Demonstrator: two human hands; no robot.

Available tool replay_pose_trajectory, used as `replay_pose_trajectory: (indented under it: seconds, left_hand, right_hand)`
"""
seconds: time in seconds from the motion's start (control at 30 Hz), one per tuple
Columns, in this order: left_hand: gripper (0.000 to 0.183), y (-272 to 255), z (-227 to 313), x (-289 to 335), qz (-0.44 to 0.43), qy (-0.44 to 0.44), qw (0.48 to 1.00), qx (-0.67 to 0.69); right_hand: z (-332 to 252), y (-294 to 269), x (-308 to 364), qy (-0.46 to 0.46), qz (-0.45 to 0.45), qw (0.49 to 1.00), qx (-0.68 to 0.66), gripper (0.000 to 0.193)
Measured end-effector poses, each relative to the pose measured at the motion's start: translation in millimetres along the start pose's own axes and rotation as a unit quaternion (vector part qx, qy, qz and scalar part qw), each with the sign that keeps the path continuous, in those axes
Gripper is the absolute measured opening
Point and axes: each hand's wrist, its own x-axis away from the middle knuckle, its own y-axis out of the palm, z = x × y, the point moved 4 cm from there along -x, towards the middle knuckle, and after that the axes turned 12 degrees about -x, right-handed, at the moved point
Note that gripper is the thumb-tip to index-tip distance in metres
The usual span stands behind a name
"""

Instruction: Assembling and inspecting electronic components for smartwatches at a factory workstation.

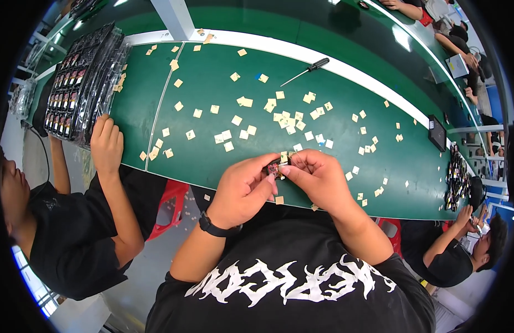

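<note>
Close to the table's near edge, my left hand (243,188) grips a small dark part with red and gold bits (274,167) between thumb and fingers. My right hand (318,175) meets it from the other side, thumb and fingertips pinched on a small pale piece (283,164) at the part's edge. The fingers hide much of both, so their exact kind cannot be made out. A cream paper square (284,157) shows just beyond my fingertips. Another cream square (279,200) lies at the table edge below my hands.
Many cream squares (287,119) are scattered over the green table (212,161). A screwdriver (305,71) lies at the far side. Stacked black trays of small parts (82,83) stand at left, beside a co-worker's hand (107,139). A dark box (436,133) and a pile of parts (457,180) are at right, near another co-worker.
</note>
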Motion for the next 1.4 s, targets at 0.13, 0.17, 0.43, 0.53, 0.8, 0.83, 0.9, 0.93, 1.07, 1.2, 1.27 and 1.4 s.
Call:
replay_pose_trajectory:
  seconds: [0.13, 0.17, 0.43, 0.53, 0.8, 0.83, 0.9, 0.93, 1.07, 1.2, 1.27, 1.4]
  left_hand:
    - [0.039, 2, -5, 2, 0.099, -0.049, 0.990, 0.085]
    - [0.038, 1, -7, 2, 0.133, -0.059, 0.983, 0.109]
    - [0.041, -1, -5, 1, 0.148, -0.034, 0.979, 0.137]
    - [0.039, -2, -6, 3, 0.147, -0.028, 0.980, 0.131]
    - [0.037, -12, -7, 4, 0.118, -0.031, 0.985, 0.124]
    - [0.037, -13, -7, 4, 0.123, -0.029, 0.985, 0.119]
    - [0.037, -11, -8, 3, 0.121, -0.036, 0.973, 0.193]
    - [0.037, -11, -9, 2, 0.129, -0.039, 0.967, 0.215]
    - [0.035, -20, -3, 3, 0.176, -0.090, 0.939, 0.282]
    - [0.029, -63, 11, 11, 0.287, -0.074, 0.940, 0.170]
    - [0.025, -98, 14, 12, 0.372, -0.069, 0.925, 0.040]
    - [0.015, -192, -28, 32, 0.500, -0.084, 0.831, -0.228]
  right_hand:
    - [8, 1, 10, -0.076, 0.103, 0.990, -0.052, 0.011]
    - [5, 3, 13, -0.080, 0.104, 0.990, -0.050, 0.011]
    - [-16, 35, 25, -0.087, 0.043, 0.994, 0.052, 0.036]
    - [-9, 40, 25, -0.077, 0.044, 0.996, 0.032, 0.038]
    - [-1, 50, 22, -0.024, 0.015, 0.998, -0.057, 0.052]
    - [-4, 50, 22, -0.028, 0.009, 0.998, -0.059, 0.052]
    - [-11, 51, 21, -0.006, -0.005, 0.999, -0.045, 0.051]
    - [-13, 51, 22, -0.011, -0.013, 0.999, -0.049, 0.051]
    - [-21, 22, 28, -0.051, -0.048, 0.996, -0.050, 0.050]
    - [-26, -67, 43, -0.071, 0.069, 0.995, 0.005, 0.035]
    - [-26, -132, 56, -0.128, 0.210, 0.955, 0.167, 0.026]
    - [-7, -282, 107, -0.119, 0.450, 0.806, 0.367, 0.024]
